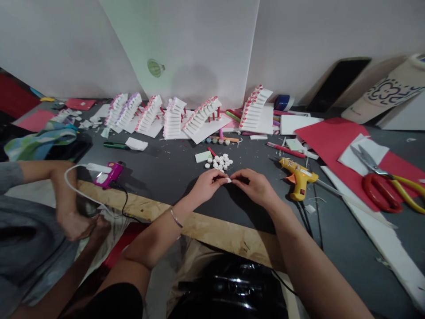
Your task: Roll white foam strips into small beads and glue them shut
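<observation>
My left hand (209, 184) and my right hand (254, 185) meet over the dark table (172, 173), fingertips pinched together on a small white foam piece (228, 180). Just beyond them lies a heap of several small white foam pieces (219, 162). A yellow glue gun (298, 175) rests to the right of my right hand. A thin bracelet (175, 218) circles my left wrist.
Several white foam staircase models (186, 115) line the back by the wall. Red-handled scissors (381, 181) lie on red paper (328, 135) at right. A pink glue gun (108, 174) with white cable sits left. Another person's arms (66, 208) work at far left. A wooden board edge (212, 230) runs in front.
</observation>
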Tool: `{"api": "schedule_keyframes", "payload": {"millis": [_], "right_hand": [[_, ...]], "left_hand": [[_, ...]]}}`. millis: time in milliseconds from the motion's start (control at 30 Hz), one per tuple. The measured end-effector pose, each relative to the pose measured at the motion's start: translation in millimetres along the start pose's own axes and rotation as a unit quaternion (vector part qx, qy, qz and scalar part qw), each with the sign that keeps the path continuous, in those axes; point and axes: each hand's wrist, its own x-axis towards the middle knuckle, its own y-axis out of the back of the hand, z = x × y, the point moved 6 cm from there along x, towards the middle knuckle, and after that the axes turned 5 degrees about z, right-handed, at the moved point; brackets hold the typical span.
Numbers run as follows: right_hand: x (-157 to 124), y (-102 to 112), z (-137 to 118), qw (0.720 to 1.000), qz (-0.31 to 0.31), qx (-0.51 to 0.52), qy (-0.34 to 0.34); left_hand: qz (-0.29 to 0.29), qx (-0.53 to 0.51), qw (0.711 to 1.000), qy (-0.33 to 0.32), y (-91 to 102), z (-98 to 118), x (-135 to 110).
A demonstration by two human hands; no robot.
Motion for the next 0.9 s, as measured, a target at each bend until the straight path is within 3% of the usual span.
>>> {"api": "schedule_keyframes", "payload": {"millis": [133,333,633,767,900], "right_hand": [[0,0,-2,0.994,0.019,0.088,-0.062],[1,-5,0,0.975,0.024,0.184,-0.119],[0,-13,0,0.961,0.065,0.230,-0.141],[-1,-16,1,0.959,0.071,0.231,-0.144],[-3,-14,3,0.959,0.104,0.221,-0.145]], "left_hand": [[-0.031,-0.161,0.982,0.099,-3.5,-4,-2],[-0.050,-0.263,0.952,0.148,-9.7,-4,-3],[-0.023,-0.320,0.934,0.158,-15.3,-6,-3],[-0.010,-0.307,0.940,0.151,-16.0,-7,-2],[0.033,-0.267,0.958,0.099,-9.7,-1,-1]]}}
